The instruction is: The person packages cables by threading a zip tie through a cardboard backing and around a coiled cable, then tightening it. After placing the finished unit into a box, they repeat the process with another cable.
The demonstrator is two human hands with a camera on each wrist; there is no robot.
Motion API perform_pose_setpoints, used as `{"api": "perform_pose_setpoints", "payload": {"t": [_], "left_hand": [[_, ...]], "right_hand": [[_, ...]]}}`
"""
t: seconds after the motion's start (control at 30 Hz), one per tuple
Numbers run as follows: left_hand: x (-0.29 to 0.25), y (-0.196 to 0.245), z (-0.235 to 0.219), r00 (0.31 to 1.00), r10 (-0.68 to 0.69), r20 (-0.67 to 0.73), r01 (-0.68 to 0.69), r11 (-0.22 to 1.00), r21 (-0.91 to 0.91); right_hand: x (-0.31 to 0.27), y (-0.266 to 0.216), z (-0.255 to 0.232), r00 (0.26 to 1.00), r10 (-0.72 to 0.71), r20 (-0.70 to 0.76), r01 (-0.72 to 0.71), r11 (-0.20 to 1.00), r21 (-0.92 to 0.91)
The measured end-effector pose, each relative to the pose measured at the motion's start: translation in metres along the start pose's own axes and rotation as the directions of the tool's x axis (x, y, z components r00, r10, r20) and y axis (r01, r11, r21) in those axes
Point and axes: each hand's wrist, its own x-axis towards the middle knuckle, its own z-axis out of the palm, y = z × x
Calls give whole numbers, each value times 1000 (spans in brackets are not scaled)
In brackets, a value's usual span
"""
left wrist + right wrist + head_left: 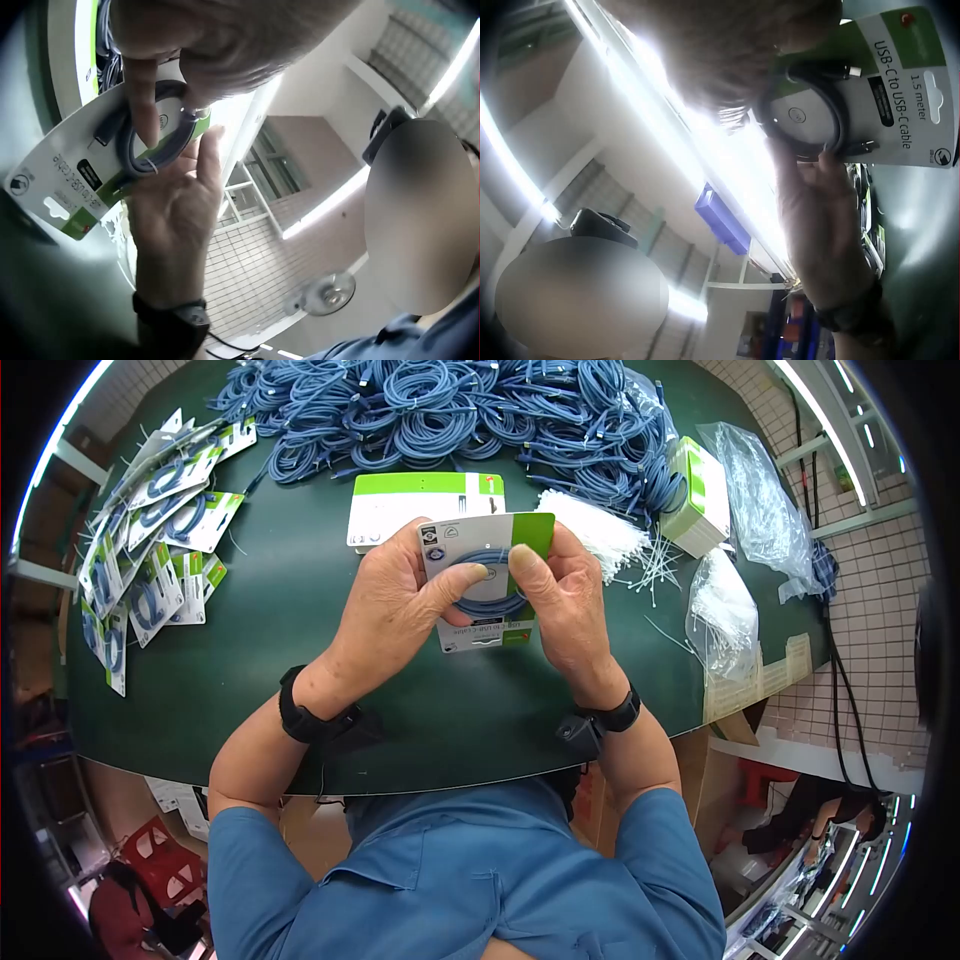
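We saw a white card (491,589) banded in green, a blue cable (503,606), a dark green surface (290,600), white ties (592,536), a blue shirt (440,875) and a pale wall (251,262) gridded with dark lines.

Head view downward from above, wrist views close and upward, cable card (488,590) in all.
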Motion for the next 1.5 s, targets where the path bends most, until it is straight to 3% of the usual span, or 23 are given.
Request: {"api": "perform_pose_setpoints", "payload": {"t": [0.1, 0.23, 0.5, 0.67, 0.8, 0.9, 1.07, 1.2, 1.3, 1.33, 1.43, 1.47, 1.5], "left_hand": [[-3, 0, 2, 997, 80, -17, -80, 997, 20], [-5, 0, 5, 996, 83, -15, -82, 995, 59], [-7, -2, 9, 994, 104, -28, -102, 992, 70], [-7, -1, 8, 996, 91, -10, -90, 992, 90], [-4, -4, 8, 997, 77, -8, -77, 997, -5], [1, -9, 3, 992, -124, 29, 127, 973, -190], [0, -10, 1, 998, -56, 14, 57, 989, -134], [0, 0, -2, 1000, -3, -14, 2, 998, -67], [2, 3, -9, 999, 4, -48, -8, 995, -98], [3, 5, -12, 999, 2, -32, -6, 994, -109], [4, 17, -26, 994, 74, -84, -80, 995, -68], [5, 21, -29, 986, 115, -124, -123, 991, -60], [6, 23, -31, 974, 156, -165, -166, 985, -49]], "right_hand": [[1, -4, 6, 997, 81, -21, -77, 990, 122], [-1, -6, 10, 996, 63, -65, -59, 996, 64], [0, 3, 8, 997, 67, -39, -61, 991, 122], [-1, 6, 9, 995, 82, -51, -72, 982, 177], [0, 6, 6, 994, 101, -43, -91, 976, 197], [0, 8, 7, 990, 120, -75, -100, 969, 225], [3, 8, 5, 991, 124, -49, -112, 973, 201], [14, 3, -17, 997, 73, -37, -69, 991, 115], [27, 7, -49, 981, -58, -187, -4, 950, -313], [28, 4, -60, 978, -58, -201, -11, 946, -324], [29, -4, -90, 999, 40, 1, -24, 616, -787], [29, -4, -94, 999, 45, -8, -34, 611, -791], [29, -1, -98, 994, 107, -12, -65, 510, -858]]}}
